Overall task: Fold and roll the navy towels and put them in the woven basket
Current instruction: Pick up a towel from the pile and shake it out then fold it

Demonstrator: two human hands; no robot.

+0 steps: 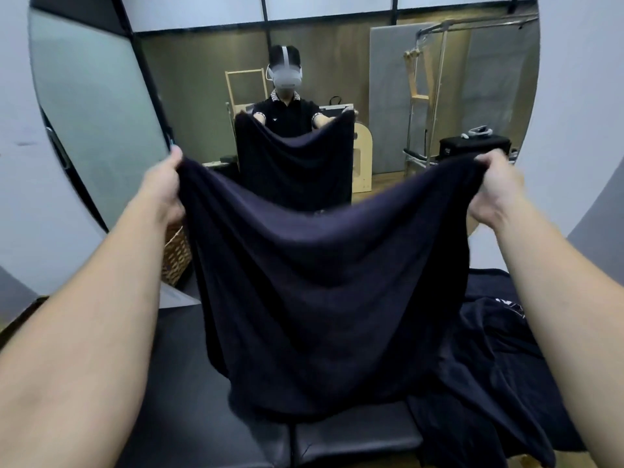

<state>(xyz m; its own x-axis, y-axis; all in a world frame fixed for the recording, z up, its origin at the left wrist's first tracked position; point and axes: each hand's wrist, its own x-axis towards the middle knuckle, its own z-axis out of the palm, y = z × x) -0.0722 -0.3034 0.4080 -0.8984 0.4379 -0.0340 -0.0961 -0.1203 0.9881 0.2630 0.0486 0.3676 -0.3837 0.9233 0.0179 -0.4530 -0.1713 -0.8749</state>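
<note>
I hold a navy towel (320, 282) spread out in the air in front of me, sagging in the middle. My left hand (165, 187) grips its upper left corner and my right hand (496, 194) grips its upper right corner. The towel's lower edge hangs down to the black padded bench (189, 383). A heap of other navy towels (499, 359) lies on the bench at the right. The woven basket (175, 255) stands at the left behind the held towel, mostly hidden by it.
A large round mirror (101, 113) on the wall ahead reflects me holding the towel, along with a metal frame and wooden equipment in the room behind. White wall surrounds the mirror.
</note>
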